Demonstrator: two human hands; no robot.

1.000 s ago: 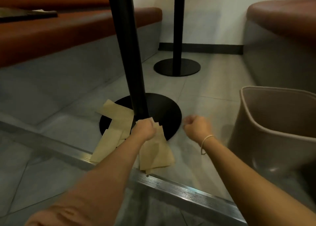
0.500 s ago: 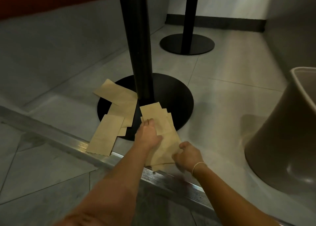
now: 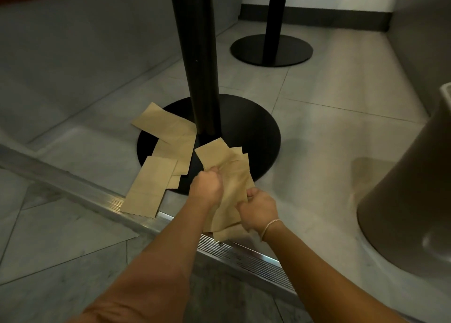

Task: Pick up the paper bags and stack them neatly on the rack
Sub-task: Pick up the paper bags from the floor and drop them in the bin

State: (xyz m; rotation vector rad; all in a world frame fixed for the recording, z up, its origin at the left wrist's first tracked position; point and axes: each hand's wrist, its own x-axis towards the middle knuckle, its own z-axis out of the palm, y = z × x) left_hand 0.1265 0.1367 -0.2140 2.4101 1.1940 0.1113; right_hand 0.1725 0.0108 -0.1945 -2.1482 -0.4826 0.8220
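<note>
Fingers of the left hand (image 3: 206, 188) are curled round the near-left edge of a fanned bundle of paper bags (image 3: 234, 178), thumb on top, while the right hand (image 3: 258, 210) pinches the bundle's right edge lower down, its fingers folded under the paper. Both hands grip the same bundle between them; whether its far corners are lifted off the black table base (image 3: 244, 127) or just brushing it is hard to judge from this angle. A thin beaded bracelet (image 3: 269, 225) circles the right wrist.

Just left of the hands, more loose paper bags (image 3: 156, 176) lie flat and overlapping: one rests half on the base and half on the tiled floor (image 3: 317, 137), its near corner reaching the metal threshold strip (image 3: 244, 252), and another lies angled against the foot of the black pole (image 3: 197, 61) rising from the base. Both forearms stretch out over the strip.

Further back stands a second black pole with its own round base (image 3: 271, 50), near the dark skirting of the wall. At the right edge a tan plastic bin (image 3: 410, 200) sits on the floor, well apart from the bags.
</note>
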